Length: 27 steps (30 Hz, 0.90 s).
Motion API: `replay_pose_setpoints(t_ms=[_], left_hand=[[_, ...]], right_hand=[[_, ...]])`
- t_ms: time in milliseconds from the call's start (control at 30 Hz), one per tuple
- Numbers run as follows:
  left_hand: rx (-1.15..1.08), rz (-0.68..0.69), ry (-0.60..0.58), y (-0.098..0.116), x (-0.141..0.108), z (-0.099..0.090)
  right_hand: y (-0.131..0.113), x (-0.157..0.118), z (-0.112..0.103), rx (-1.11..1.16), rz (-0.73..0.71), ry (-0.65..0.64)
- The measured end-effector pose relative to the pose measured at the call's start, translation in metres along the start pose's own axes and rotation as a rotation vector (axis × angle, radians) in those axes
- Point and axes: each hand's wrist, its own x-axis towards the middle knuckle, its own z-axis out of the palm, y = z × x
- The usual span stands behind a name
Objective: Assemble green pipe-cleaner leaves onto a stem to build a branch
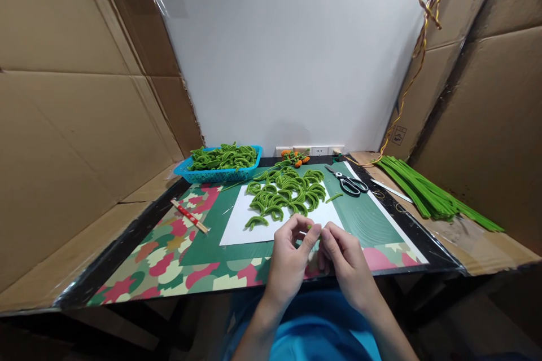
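My left hand [289, 256] and my right hand [348, 262] meet above the table's near edge, fingertips pinched close together. Between them shows a bit of green pipe cleaner [310, 228], mostly hidden by the fingers. Just beyond, a pile of bent green pipe cleaner pieces [277, 202] is spread on a white sheet of paper [237, 228]. One short straight green piece [334, 197] lies right of the pile. Black-handled scissors [350, 185] rest partly open at the back right.
A blue basket [207, 176] full of bent green pieces stands back left. Orange-and-green pipe cleaner flowers [296, 159] lie by the wall. Long green pipe cleaners [423, 186] are bundled at right. Wrapped chopsticks [189, 215] lie left. Cardboard panels [84, 96] flank the table.
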Motion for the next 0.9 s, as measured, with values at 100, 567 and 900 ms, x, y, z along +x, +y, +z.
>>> replay_pose_setpoints(t_ms=[100, 567, 900], left_hand=[[0.004, -0.002, -0.008, 0.0004, -0.0007, 0.0004], [0.085, 0.000, 0.021, 0.0034, -0.0050, 0.0037], [0.050, 0.015, 0.081, -0.0016, -0.0010, 0.0032]], right_hand=[[0.0000, 0.0007, -0.0001, 0.019, 0.000, 0.013], [0.0026, 0.0025, -0.0001, 0.068, -0.011, 0.080], [0.0018, 0.0050, 0.0024, 0.045, -0.044, 0.199]])
